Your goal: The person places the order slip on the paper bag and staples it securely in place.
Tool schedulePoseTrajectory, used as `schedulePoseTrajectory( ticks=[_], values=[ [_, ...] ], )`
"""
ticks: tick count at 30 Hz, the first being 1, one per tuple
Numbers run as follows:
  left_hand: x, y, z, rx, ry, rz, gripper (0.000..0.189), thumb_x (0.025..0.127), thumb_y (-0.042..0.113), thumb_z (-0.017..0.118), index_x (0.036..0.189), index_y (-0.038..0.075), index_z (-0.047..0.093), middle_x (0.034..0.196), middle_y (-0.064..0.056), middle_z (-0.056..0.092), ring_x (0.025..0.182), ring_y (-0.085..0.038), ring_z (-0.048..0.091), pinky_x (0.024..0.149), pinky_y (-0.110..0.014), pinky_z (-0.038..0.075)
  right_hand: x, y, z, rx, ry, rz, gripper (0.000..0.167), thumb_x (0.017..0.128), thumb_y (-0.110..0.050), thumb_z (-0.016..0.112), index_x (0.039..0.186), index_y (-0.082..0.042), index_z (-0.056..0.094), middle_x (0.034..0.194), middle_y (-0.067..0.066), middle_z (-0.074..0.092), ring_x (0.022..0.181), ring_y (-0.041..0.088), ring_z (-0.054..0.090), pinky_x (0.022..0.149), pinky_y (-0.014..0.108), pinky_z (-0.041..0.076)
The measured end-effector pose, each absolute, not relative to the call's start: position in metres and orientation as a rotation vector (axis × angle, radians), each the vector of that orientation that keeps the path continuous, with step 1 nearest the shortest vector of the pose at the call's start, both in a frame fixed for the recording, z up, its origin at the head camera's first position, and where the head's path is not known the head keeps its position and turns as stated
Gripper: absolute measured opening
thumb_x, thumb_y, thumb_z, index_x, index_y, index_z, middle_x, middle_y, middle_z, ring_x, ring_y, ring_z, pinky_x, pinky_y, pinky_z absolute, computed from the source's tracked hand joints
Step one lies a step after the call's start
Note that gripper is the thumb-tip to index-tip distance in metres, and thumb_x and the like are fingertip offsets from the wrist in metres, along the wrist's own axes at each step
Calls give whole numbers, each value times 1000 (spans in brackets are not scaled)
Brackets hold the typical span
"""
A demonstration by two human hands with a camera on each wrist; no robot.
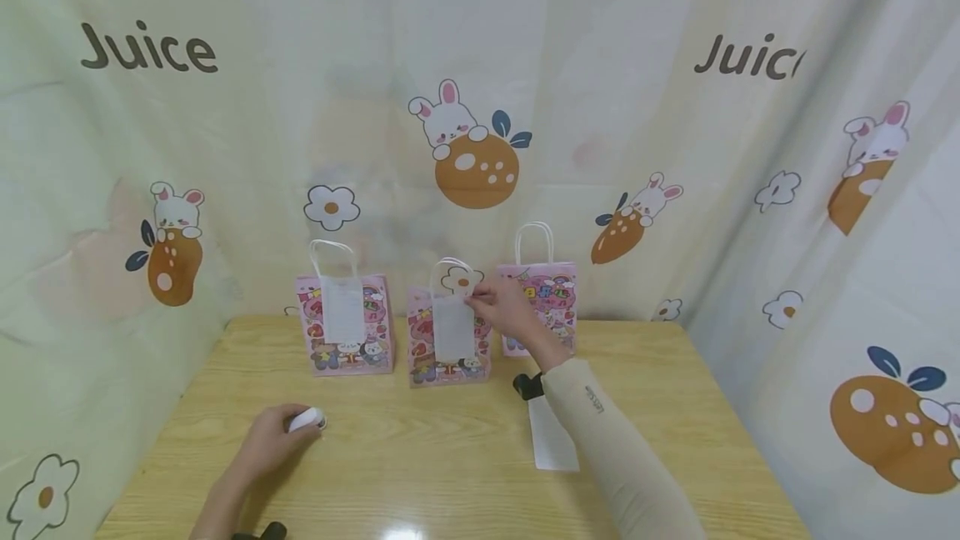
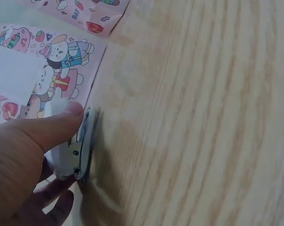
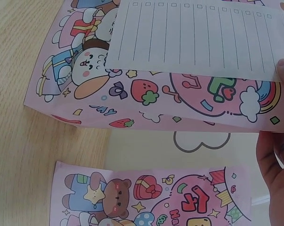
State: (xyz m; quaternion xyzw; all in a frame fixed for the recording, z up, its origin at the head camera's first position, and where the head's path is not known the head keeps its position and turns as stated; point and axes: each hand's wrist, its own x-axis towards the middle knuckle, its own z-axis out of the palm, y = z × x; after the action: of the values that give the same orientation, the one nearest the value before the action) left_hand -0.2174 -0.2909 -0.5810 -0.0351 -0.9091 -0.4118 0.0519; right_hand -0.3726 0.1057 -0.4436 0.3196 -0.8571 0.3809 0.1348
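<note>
The left hand (image 1: 268, 442) grips a stapler (image 1: 306, 420) (white). The right hand (image 1: 512, 308) pinches a lined card (image 1: 453, 329) against the middle bag (image 1: 448, 375).

Smooth white plastic with metal parts is seen on the stapler (image 2: 63, 162), matt paper on the ruled slip (image 3: 193, 40), smooth printed paper on the pink bag (image 3: 146, 92), glossy-looking grained wood on the tabletop (image 1: 420, 469), and matt cloth on the sleeve (image 1: 615, 448).

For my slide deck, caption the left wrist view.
Left hand gripping a white stapler near a pink bag on a wooden table.
</note>
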Motion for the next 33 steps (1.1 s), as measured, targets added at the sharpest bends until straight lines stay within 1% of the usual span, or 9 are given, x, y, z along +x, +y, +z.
schedulePoseTrajectory(
  ticks=[5, 8, 13, 16, 21, 23, 26, 29, 33],
  values=[
    [-219, -289, -578, -121, -2753, -1239, 30, 89, 22, 73, 110, 2, 62, 100, -7, 66, 89, -20, 59, 77, -36, 49, -372, 105, -442, 918, -2506, 1102, 17, 90, -13, 71, 75, -5, 71, 72, -3, 62, 69, 12, 59, 64, 29, 50],
    [-219, -284, -569, -149, -2716, -1298, 25, 95, 18, 65, 114, 4, 56, 99, -8, 63, 87, -21, 57, 74, -34, 47, -371, 105, -442, 917, -2516, 1138, 17, 90, -13, 70, 75, -5, 70, 71, -4, 62, 65, 10, 58, 60, 27, 49],
    [-222, -268, -546, -189, -2652, -1451, 27, 102, 15, 53, 123, 0, 45, 100, -15, 57, 85, -23, 57, 70, -33, 47, -372, 104, -442, 939, -2499, 1186, 18, 91, -12, 69, 75, -5, 68, 67, -4, 62, 59, 10, 57, 53, 26, 47],
    [-224, -255, -533, -245, -2616, -1516, 31, 104, 18, 46, 126, -4, 39, 104, -16, 53, 87, -24, 54, 72, -32, 47, -373, 104, -443, 930, -2503, 1186, 17, 91, -12, 70, 75, -6, 69, 69, -3, 65, 65, 9, 63, 57, 27, 50],
    [-227, -233, -513, -367, -2554, -1515, 26, 107, 16, 36, 122, -5, 41, 98, -15, 49, 84, -24, 48, 71, -32, 45, -374, 104, -447, 897, -2554, 1195, 14, 91, -14, 70, 78, -8, 71, 75, 0, 69, 75, 12, 69, 60, 27, 53],
    [-230, -226, -506, -397, -2551, -1482, 26, 106, 17, 38, 120, -5, 42, 99, -15, 49, 84, -24, 48, 70, -32, 44, -375, 103, -447, 891, -2563, 1183, 14, 91, -15, 70, 79, -8, 71, 76, 0, 70, 77, 14, 70, 62, 27, 54],
    [-236, -216, -494, -435, -2570, -1459, 35, 104, 22, 47, 123, -7, 42, 109, -18, 50, 88, -23, 50, 72, -32, 47, -376, 102, -447, 864, -2565, 1168, 13, 91, -16, 70, 79, -10, 72, 76, -1, 70, 79, 15, 70, 64, 27, 54],
    [-241, -208, -483, -433, -2564, -1508, 48, 98, 25, 60, 126, -6, 39, 112, -21, 52, 90, -24, 55, 70, -30, 51, -376, 102, -445, 831, -2556, 1162, 12, 90, -15, 71, 78, -11, 72, 76, -2, 70, 77, 15, 70, 63, 29, 54],
    [-247, -199, -472, -380, -2474, -1560, 57, 85, 16, 77, 123, -5, 40, 107, -21, 56, 86, -25, 58, 65, -27, 52, -377, 100, -446, 840, -2552, 1190, 12, 90, -14, 72, 79, -10, 72, 78, -2, 70, 77, 16, 70, 63, 29, 54]
  ],
)
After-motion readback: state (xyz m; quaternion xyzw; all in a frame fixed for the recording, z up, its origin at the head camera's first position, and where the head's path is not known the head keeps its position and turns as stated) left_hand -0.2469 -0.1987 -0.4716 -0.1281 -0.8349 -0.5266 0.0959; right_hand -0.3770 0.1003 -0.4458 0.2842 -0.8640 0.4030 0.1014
